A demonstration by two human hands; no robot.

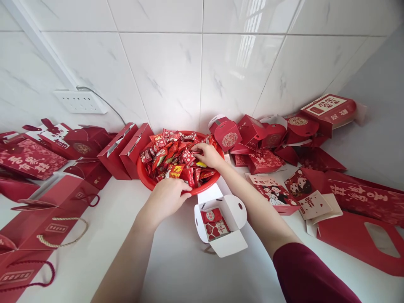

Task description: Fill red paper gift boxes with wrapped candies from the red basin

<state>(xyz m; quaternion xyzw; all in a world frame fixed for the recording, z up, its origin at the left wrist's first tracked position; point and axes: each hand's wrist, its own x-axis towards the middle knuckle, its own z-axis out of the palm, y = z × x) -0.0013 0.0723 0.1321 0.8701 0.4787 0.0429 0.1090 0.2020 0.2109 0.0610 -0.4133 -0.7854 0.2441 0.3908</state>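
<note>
A red plastic basin [143, 179] against the tiled wall is heaped with wrapped candies [170, 151], mostly red. My left hand [167, 197] lies over its front rim, fingers bent and thumb close to them, beside an orange-yellow packet [175, 171]. On the right of the pile, my right hand [208, 155] reaches in among the candies, thumb and forefinger slightly apart. A yellow wrapper [201, 164] lies just below that hand. Between my forearms sits an open box [229, 247] with white flaps spread, holding red packets [215, 221].
Red gift boxes and bags with rope handles [59, 227] line the left side. More red boxes [227, 136] and printed cartons [276, 195] crowd the right. A flat red bag with a window [344, 233] lies at front right. A power strip [80, 102] is on the wall.
</note>
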